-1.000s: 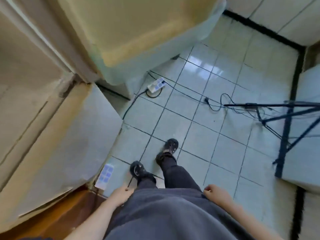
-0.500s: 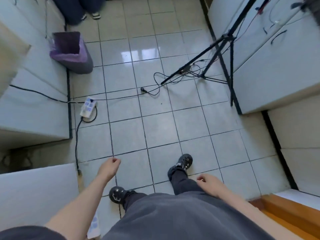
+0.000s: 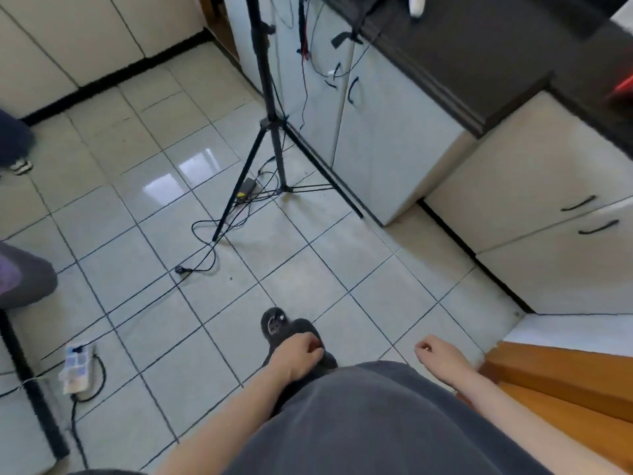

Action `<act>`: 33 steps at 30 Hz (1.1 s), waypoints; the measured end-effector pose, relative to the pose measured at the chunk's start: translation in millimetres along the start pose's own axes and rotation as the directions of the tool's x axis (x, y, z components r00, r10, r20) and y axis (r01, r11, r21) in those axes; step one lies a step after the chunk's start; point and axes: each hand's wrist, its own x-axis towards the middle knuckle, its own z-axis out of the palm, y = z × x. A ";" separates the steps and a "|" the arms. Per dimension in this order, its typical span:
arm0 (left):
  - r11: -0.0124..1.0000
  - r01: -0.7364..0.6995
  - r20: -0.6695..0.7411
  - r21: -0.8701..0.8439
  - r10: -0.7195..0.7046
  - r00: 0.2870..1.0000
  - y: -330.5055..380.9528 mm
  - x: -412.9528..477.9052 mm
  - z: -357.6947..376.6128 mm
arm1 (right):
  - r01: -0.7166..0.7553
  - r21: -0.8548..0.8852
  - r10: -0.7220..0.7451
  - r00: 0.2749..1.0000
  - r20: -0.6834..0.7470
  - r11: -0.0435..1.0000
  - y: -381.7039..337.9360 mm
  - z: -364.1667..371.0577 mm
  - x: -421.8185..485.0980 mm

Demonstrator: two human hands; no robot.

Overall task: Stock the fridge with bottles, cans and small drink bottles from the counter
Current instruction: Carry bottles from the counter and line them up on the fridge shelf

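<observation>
Pale glazed tiles (image 3: 342,275) fill most of the view, and nothing here shows the stocking as done or underway. No bottle, can or small drink bottle is in either hand, and the fridge is out of view. The left hand (image 3: 297,354) hangs low in front of a dark shoe (image 3: 274,322), fingers loosely curled around nothing. The right hand (image 3: 442,358) hangs beside it, apart, likewise relaxed and empty. I judge the person to be between carries, heading for a pickup; how much is already stocked cannot be told.

The counter (image 3: 496,53), a dark slab, lies far ahead and to the right of the right hand. A small white thing and a red blur sit on it, too unclear to call drinks. Below it, white cabinets (image 3: 394,138) with dark handles run back toward that hand, ending near an orange wooden step (image 3: 555,378) just to its right.

Ahead of the left hand a black tripod (image 3: 270,132) stands with its legs spread, close against the cabinets, and thin cables (image 3: 205,248) trail from its foot toward the hands. Well left of the left hand lies a power strip (image 3: 76,366) with a looped black cord. Farther left, at the edge, are a dark bin (image 3: 24,279) and another person's sandalled foot (image 3: 20,165). The tiles look glossy, and the loose cables could catch a step on the way to the counter.
</observation>
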 end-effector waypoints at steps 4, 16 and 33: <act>0.994 0.091 0.003 0.067 -0.092 0.996 21.4 50.4 -48.9 | -0.077 0.182 0.070 0.997 0.044 0.980 10.7 -10.4 9.6; 0.761 -0.154 0.230 0.631 0.006 0.973 187.7 221.0 -174.0 | -0.329 0.715 0.460 0.888 0.012 0.617 52.6 -66.1 28.1; 0.712 -0.217 0.322 0.668 -0.014 0.947 408.4 296.9 -58.6 | -0.451 0.764 0.518 0.836 0.180 0.462 201.0 -107.4 70.0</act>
